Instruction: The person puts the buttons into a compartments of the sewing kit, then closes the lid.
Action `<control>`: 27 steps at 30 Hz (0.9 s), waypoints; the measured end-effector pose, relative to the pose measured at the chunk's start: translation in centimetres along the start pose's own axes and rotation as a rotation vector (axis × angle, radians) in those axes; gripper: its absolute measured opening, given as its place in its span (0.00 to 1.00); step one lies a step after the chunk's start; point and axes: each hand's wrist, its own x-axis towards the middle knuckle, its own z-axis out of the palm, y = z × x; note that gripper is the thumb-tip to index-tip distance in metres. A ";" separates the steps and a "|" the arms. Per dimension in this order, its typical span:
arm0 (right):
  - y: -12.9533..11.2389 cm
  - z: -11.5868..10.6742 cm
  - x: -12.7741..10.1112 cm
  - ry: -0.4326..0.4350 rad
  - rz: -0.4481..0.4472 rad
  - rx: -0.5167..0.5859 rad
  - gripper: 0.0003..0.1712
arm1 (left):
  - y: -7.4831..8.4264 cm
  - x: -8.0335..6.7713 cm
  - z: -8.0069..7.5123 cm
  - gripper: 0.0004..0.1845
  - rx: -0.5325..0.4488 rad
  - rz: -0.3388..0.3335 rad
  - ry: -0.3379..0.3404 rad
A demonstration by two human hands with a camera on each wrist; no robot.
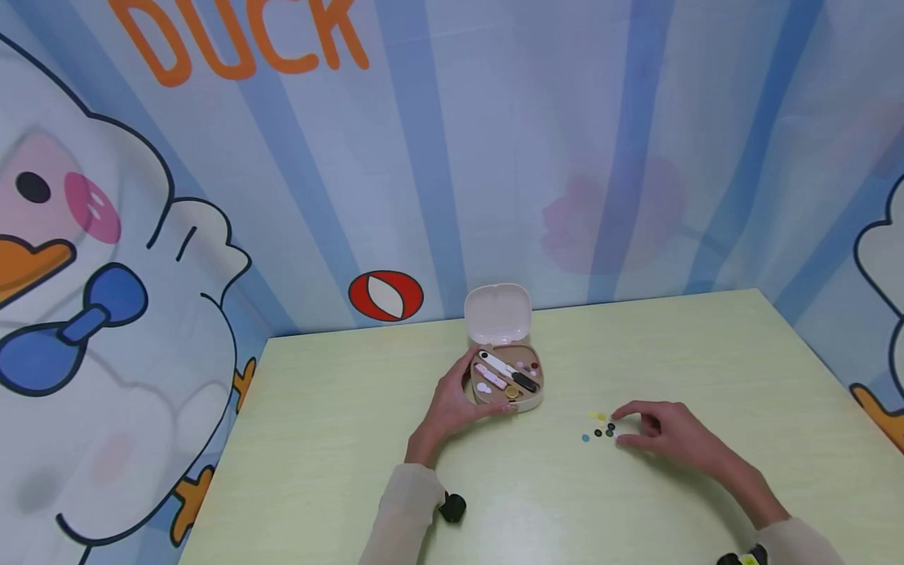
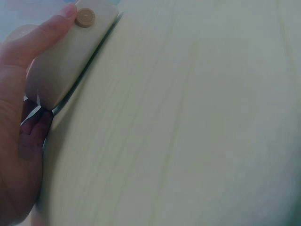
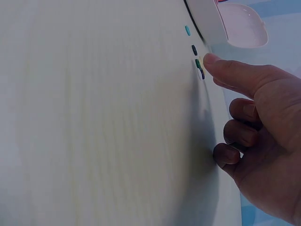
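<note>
One case (image 1: 505, 386), lid (image 1: 497, 312) up, centre of head frame. Inside it: one white tool (image 1: 497, 363), one black tool (image 1: 525, 382), one pink piece (image 1: 490, 376), one gold disc (image 1: 512, 391); small bits at right side of case too tiny to count. Loose buttons (image 1: 599, 428) on worktop (image 1: 339, 439), right of centre: about five, one blue, two dark, rest yellowish. Two hands: left (image 1: 452, 404), right (image 1: 667, 435).

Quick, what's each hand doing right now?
Left hand: grips the side of the open sewing kit box.
Right hand: holds nothing, index finger out at the small buttons, other fingers curled.
</note>
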 end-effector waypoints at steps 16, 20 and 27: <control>0.5 1.0 -0.8 0.027 -0.035 0.015 0.09 | 0.1 -0.1 0.1 0.65 -0.005 0.012 0.004; 0.4 1.2 -0.9 0.033 -0.058 0.008 0.07 | 0.1 -0.1 0.1 0.65 0.003 0.000 0.005; 0.2 1.3 -1.0 0.066 -0.100 -0.005 0.06 | 0.2 -0.1 0.1 0.64 -0.001 0.004 0.008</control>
